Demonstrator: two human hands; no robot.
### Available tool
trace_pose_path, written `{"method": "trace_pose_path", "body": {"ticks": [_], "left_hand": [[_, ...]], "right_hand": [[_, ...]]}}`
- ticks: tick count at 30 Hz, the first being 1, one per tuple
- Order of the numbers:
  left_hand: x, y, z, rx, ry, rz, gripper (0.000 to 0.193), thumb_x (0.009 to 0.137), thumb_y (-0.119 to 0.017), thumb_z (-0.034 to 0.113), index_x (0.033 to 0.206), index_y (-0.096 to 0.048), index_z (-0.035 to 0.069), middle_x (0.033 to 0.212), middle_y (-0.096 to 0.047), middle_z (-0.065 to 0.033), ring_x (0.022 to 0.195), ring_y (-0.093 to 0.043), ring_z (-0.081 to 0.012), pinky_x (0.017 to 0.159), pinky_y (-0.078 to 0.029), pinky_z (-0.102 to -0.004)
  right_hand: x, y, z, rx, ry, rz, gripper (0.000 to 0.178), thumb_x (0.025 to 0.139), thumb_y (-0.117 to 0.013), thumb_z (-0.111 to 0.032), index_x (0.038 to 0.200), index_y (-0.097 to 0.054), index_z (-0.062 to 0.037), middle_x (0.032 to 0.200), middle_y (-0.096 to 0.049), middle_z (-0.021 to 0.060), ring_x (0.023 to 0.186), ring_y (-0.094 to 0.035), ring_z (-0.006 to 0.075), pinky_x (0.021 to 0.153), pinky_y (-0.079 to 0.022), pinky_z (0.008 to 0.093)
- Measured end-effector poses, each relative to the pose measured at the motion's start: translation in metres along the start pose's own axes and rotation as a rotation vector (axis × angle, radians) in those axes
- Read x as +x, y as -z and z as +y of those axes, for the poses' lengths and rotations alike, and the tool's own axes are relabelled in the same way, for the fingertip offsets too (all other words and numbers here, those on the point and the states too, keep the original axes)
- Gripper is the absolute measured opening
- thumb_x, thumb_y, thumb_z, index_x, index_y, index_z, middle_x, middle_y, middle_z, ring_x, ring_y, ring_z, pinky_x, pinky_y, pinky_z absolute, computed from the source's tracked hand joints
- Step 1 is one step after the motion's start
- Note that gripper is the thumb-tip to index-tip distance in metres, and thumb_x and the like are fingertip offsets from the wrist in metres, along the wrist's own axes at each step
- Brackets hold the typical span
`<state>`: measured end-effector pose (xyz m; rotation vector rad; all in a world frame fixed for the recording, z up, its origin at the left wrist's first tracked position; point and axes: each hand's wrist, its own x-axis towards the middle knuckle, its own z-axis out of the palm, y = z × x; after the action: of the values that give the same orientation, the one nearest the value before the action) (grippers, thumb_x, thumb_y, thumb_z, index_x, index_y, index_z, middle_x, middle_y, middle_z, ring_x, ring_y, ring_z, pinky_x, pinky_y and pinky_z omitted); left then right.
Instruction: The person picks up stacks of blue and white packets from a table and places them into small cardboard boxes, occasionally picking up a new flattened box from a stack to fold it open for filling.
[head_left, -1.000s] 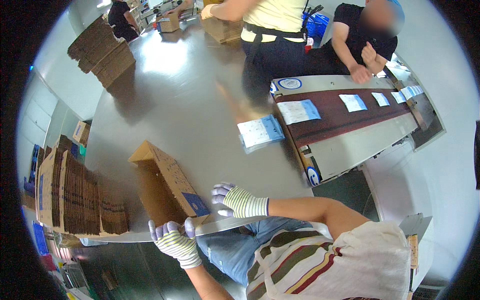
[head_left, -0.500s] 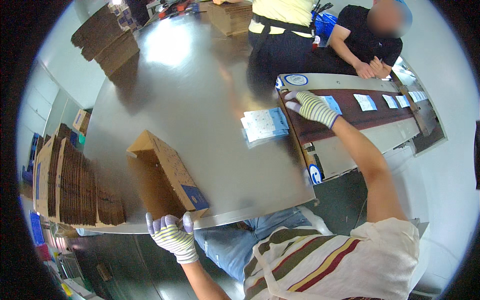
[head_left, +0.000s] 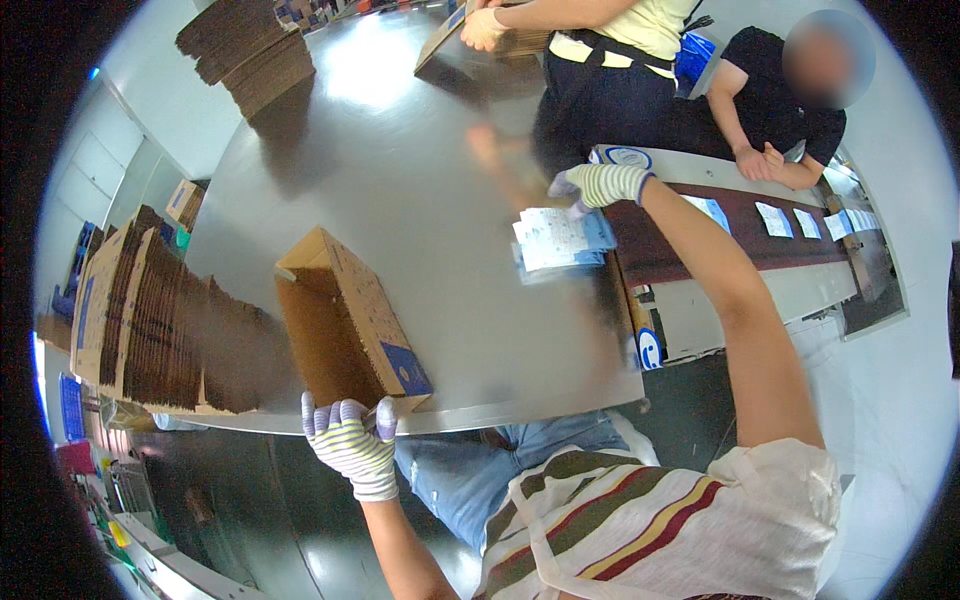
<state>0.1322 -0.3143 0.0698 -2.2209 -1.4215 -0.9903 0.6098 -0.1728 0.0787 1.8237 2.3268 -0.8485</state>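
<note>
My left hand [head_left: 355, 452], in a striped glove, is closed on the near edge of an open cardboard box [head_left: 372, 315]. The box lies on the metal table with its opening toward the left. My right hand [head_left: 605, 187], gloved alike, is over the end of the conveyor, fingers stretched toward the left and thumb apart. Just below it sits a loose pile of white-and-blue packets [head_left: 560, 240]; the thumb tip is by its top edge, and whether they touch I cannot tell. More packets [head_left: 774, 220] lie in a row on the dark red belt [head_left: 680, 245].
Stacks of flattened cartons [head_left: 165, 320] stand at the table's left edge, with another stack [head_left: 250, 60] at the far left. Across the metal table [head_left: 450, 300], a co-worker in yellow holds a carton [head_left: 440, 42]. Another person leans beside the conveyor.
My right hand has moved left, from above the belt to the packet pile. My left hand stays on the box edge. The co-worker in yellow now has a carton tilted up. The whole view has shifted.
</note>
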Motion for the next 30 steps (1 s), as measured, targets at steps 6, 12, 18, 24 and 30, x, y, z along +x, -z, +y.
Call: {"method": "trace_pose_path", "body": {"ticks": [6, 12, 18, 24, 30], "left_hand": [[0.003, 0.000, -0.002, -0.035, -0.034, 0.031, 0.038, 0.075, -0.068, 0.039, 0.063, -0.042, 0.014, 0.059, -0.042, -0.0026, 0.059, -0.046, -0.0234, 0.100, -0.038, -0.0477], [0.010, 0.010, -0.003, -0.151, 0.013, -0.154, 0.027, 0.077, -0.066, 0.031, 0.071, -0.051, 0.009, 0.067, -0.053, -0.0083, 0.067, -0.052, -0.0306, 0.076, -0.046, -0.0440], [0.014, 0.029, 0.004, -0.092, -0.018, -0.349, 0.024, 0.076, -0.067, 0.031, 0.079, -0.058, 0.009, 0.073, -0.059, -0.0098, 0.071, -0.057, -0.0294, 0.062, -0.047, -0.0390], [0.000, 0.020, 0.041, -0.036, -0.101, -0.300, 0.029, 0.082, -0.060, 0.036, 0.072, -0.057, 0.009, 0.066, -0.059, -0.0085, 0.063, -0.061, -0.0265, 0.055, -0.048, -0.0397], [-0.001, 0.018, 0.056, 0.025, -0.147, -0.245, 0.022, 0.080, -0.061, 0.033, 0.078, -0.056, 0.011, 0.070, -0.055, -0.0051, 0.068, -0.056, -0.0223, 0.055, -0.044, -0.0337]], "right_hand": [[0.029, -0.049, -0.028, -0.273, -0.269, -0.263, 0.046, 0.064, -0.075, -0.042, 0.084, -0.068, -0.0015, 0.080, -0.066, 0.0130, 0.072, -0.062, 0.0300, 0.068, -0.048, 0.0395], [-0.046, -0.101, -0.148, -0.407, -0.006, -0.220, 0.093, 0.060, -0.077, -0.045, 0.130, -0.040, 0.0028, 0.113, -0.058, 0.0254, 0.101, -0.059, 0.0341, 0.086, -0.047, 0.0430], [-0.035, -0.096, -0.189, 0.404, 0.680, 0.424, 0.056, 0.080, -0.067, -0.023, 0.127, -0.046, -0.0024, 0.115, -0.061, 0.0109, 0.110, -0.057, 0.0262, 0.096, -0.044, 0.0414], [-0.011, -0.058, -0.294, 0.460, 0.988, 0.681, 0.051, 0.077, -0.071, -0.029, 0.117, -0.055, -0.0024, 0.112, -0.062, 0.0112, 0.104, -0.057, 0.0246, 0.093, -0.044, 0.0381], [0.020, -0.104, -0.264, 0.488, 0.555, 0.305, 0.076, 0.064, -0.078, -0.046, 0.118, -0.050, -0.0008, 0.112, -0.060, 0.0157, 0.108, -0.055, 0.0281, 0.099, -0.039, 0.0421]]}}
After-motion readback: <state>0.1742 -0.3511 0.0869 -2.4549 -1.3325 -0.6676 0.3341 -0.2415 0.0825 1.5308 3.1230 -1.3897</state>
